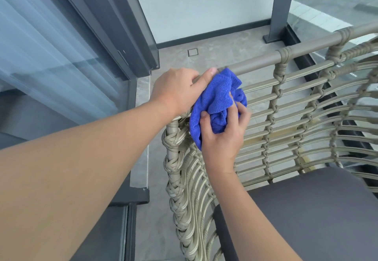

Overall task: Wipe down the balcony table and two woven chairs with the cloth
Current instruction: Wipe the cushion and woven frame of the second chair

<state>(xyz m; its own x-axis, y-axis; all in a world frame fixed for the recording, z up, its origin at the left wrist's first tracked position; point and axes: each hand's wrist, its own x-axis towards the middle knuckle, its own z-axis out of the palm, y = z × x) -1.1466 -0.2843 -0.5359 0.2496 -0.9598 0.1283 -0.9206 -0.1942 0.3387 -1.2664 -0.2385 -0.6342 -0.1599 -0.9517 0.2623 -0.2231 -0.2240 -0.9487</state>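
A beige woven chair (286, 117) with a smooth tubular top rail fills the right half of the head view. Its dark grey seat cushion (306, 209) lies at the lower right. A bunched blue cloth (214, 99) lies against the rail's rounded left corner. My left hand (178, 90) grips that rail at the corner, thumb on top beside the cloth. My right hand (223, 136) holds the cloth from below, fingers curled into its folds. Neither the table nor a second chair is in view.
A glass sliding door with a dark frame (114, 35) runs along the left. Grey tiled floor (204, 56) with a small square drain lies beyond the chair. A dark post (280, 9) and a glass balustrade stand at the back right.
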